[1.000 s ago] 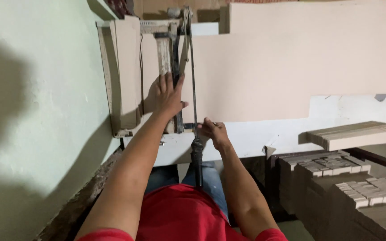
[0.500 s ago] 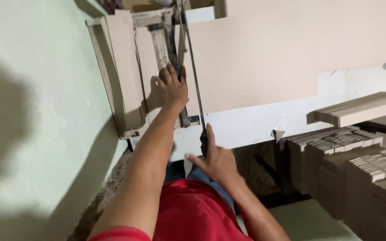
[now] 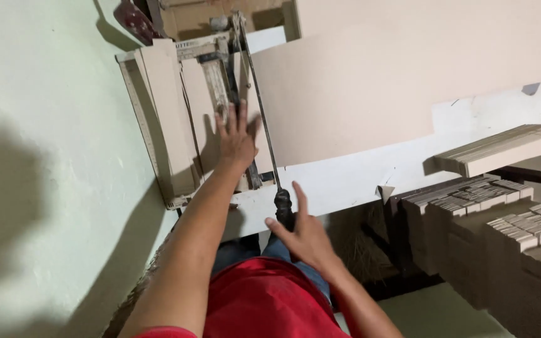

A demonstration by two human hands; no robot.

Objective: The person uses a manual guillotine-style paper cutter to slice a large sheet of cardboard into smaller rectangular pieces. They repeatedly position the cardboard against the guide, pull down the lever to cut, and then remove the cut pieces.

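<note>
A lever-arm board cutter (image 3: 158, 112) stands at the left end of a white table (image 3: 345, 181), with a big beige card sheet (image 3: 358, 81) lying under its long blade arm (image 3: 258, 106). My left hand (image 3: 236, 141) lies flat, fingers spread, on the card beside the dark clamp bar. My right hand (image 3: 305, 235) is below the table edge with its fingers apart. The arm's black handle (image 3: 282, 203) runs between its thumb and raised forefinger, touched but not gripped.
A pale green wall (image 3: 45, 156) runs close along the left. A stack of cut card strips (image 3: 502, 150) lies on the table at the right. Bundles of small cut pieces (image 3: 471, 200) are piled below it, close to my right side.
My right hand dropped from the near end of the blade arm at the table edge to the black handle and opened. My left hand flattened and spread its fingers.
</note>
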